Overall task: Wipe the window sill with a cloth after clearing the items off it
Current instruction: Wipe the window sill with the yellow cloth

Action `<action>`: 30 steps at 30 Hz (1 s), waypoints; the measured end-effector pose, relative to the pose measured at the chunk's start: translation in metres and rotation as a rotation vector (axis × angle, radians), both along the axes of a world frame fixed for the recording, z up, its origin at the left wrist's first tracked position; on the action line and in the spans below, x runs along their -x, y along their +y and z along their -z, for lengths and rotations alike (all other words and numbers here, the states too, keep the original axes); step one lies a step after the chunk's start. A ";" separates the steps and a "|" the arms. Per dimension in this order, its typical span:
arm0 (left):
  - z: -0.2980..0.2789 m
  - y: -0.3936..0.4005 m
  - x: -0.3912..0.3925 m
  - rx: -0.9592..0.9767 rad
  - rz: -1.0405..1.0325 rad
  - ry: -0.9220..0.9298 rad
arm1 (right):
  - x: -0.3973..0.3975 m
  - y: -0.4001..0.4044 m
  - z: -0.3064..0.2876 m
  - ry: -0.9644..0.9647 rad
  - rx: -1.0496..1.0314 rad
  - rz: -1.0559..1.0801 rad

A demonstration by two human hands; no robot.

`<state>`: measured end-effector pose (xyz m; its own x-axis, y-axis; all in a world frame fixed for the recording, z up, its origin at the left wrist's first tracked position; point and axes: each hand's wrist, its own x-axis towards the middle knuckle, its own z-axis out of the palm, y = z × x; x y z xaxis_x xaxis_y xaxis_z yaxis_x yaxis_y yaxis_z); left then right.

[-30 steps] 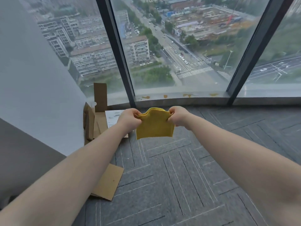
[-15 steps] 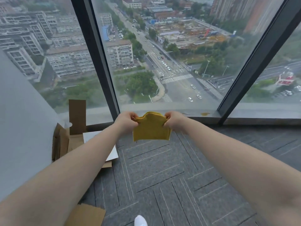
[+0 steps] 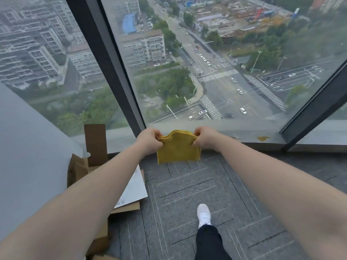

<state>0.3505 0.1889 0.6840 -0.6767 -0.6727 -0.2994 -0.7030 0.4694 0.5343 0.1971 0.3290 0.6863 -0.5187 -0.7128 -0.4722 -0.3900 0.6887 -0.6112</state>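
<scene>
A folded yellow cloth [image 3: 178, 151] hangs in the air in front of me, held by its top corners. My left hand [image 3: 149, 140] pinches the left corner and my right hand [image 3: 204, 138] pinches the right one. Just beyond the cloth runs the low grey window sill [image 3: 244, 142] at the foot of the glass. Yellowish stains [image 3: 263, 138] mark the sill to the right of my hands.
Flattened cardboard pieces [image 3: 95, 145] and a white sheet [image 3: 134, 188] lie by the wall at left. Dark window frames [image 3: 110, 68] rise from the sill. Grey carpet tiles [image 3: 187, 194] cover the floor, and a white shoe [image 3: 203, 214] steps forward below.
The view has moved closer to the window and tilted down. Both hands still hold the cloth, now right before the sill. A foot in a white shoe has come into view.
</scene>
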 end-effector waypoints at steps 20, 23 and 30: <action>0.071 -0.170 0.101 0.001 -0.219 -0.227 | 0.129 -0.220 0.067 0.052 -0.155 -0.528; 0.084 -0.197 0.107 -0.024 -0.212 -0.220 | 0.131 -0.241 0.082 0.060 -0.173 -0.524; 0.141 -0.249 0.118 -0.108 -0.262 -0.176 | 0.132 -0.290 0.137 0.123 -0.230 -0.494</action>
<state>0.2321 -0.0599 0.5434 -0.4159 -0.7751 -0.4756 -0.8785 0.2072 0.4305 0.0650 0.0389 0.5497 -0.2103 -0.7709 -0.6012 -0.7592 0.5162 -0.3963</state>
